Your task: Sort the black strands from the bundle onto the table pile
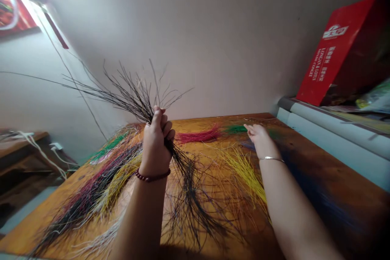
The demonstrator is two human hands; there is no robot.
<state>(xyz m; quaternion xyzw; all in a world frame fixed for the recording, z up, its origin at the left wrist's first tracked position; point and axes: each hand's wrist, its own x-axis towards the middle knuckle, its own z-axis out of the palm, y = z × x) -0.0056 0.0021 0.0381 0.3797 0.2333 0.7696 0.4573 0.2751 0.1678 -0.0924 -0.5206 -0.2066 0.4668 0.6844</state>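
My left hand, with a dark beaded bracelet at the wrist, is wrapped round a bundle of thin black strands. The strands fan out above the fist, and their lower ends hang and spread over the wooden table. My right hand, wearing a silver bangle, reaches toward the far side with its fingers stretched out. Its fingertips are beside a bundle of green strands; whether they touch it I cannot tell. Left of that lies a bundle of red strands, and nearer me one of yellow strands.
Mixed coloured strands cover the left of the table. Blurred blue strands lie beyond my right forearm. At the right, a red box stands on a pale ledge. A wall closes off the back.
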